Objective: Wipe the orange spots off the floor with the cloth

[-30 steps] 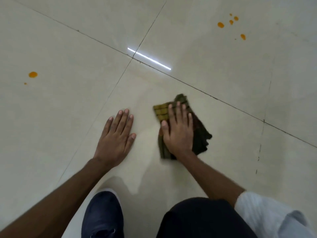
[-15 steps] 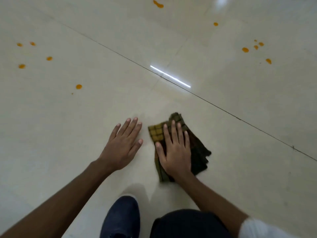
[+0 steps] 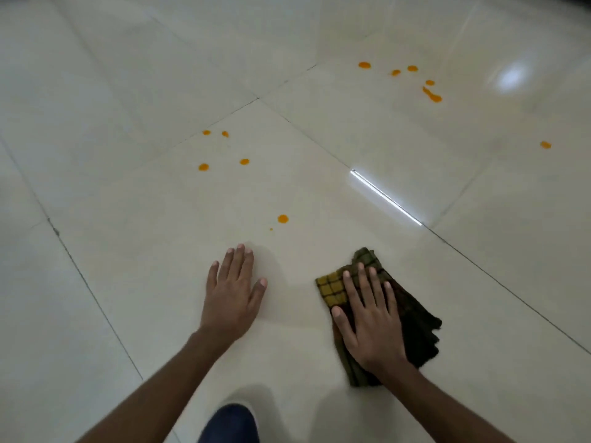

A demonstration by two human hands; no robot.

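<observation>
A folded dark green and yellow checked cloth point(image 3: 415, 318) lies on the pale tiled floor at lower right. My right hand point(image 3: 369, 318) presses flat on top of it, fingers spread. My left hand point(image 3: 232, 292) rests flat on the bare floor to the left of the cloth, holding nothing. One orange spot point(image 3: 283, 219) sits just beyond my left fingertips, with a tiny speck beside it. A cluster of several orange spots point(image 3: 224, 150) lies farther ahead on the left. Another group of orange spots point(image 3: 412, 78) is at far upper right, and a lone spot point(image 3: 545, 144) at the right.
Dark grout lines cross the glossy floor point(image 3: 128, 219). A bright strip of reflected light point(image 3: 385, 196) lies ahead of the cloth, and a round glare point(image 3: 511, 76) at upper right. The toe of my dark blue shoe point(image 3: 232, 423) shows at the bottom.
The view has swung up and to the left, bringing more orange spots into sight. My two hands now sit farther apart, and the cloth stays under my right hand.
</observation>
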